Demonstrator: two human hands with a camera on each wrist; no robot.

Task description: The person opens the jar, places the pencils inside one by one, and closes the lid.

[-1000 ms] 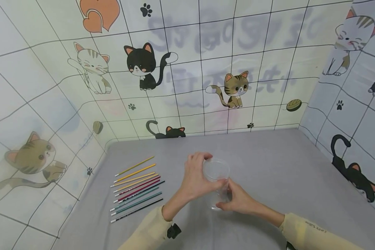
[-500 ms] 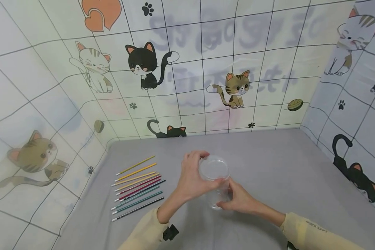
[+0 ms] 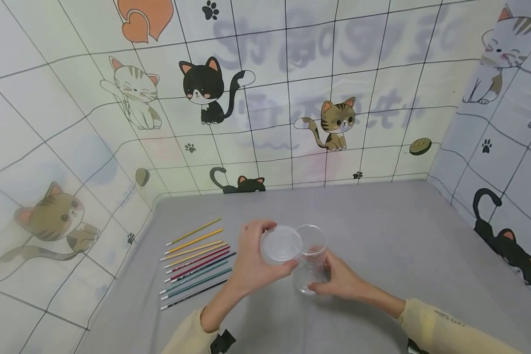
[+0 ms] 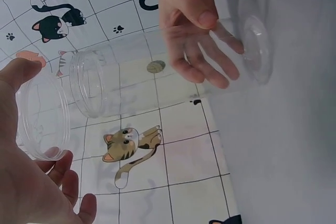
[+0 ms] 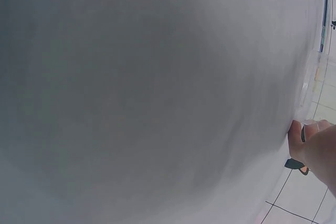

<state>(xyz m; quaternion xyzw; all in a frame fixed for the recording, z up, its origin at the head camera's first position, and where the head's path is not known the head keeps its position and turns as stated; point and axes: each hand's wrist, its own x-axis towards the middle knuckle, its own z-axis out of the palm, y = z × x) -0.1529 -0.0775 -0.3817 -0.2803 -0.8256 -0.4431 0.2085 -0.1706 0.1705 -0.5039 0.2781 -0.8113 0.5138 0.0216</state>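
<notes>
Grey tabletop [image 3: 402, 236], lid [image 3: 281, 243] in grip of left hand [image 3: 254, 263], clear jar [image 3: 307, 273] in grip of right hand [image 3: 342, 280].

The tip of the lowest black pencil [image 3: 194, 294] is hidden by the left wrist [image 3: 217, 309], and part of the clear jar [image 3: 307, 269] is covered by the thumb of the right hand [image 3: 342, 279]. Print on the right sleeve [image 3: 451, 327] is too small to be read; wall lettering [image 3: 336, 45] is blurred. In the wrist views, the left hand [image 4: 31, 166] and right hand are cropped by the left and right edges respectively.
</notes>
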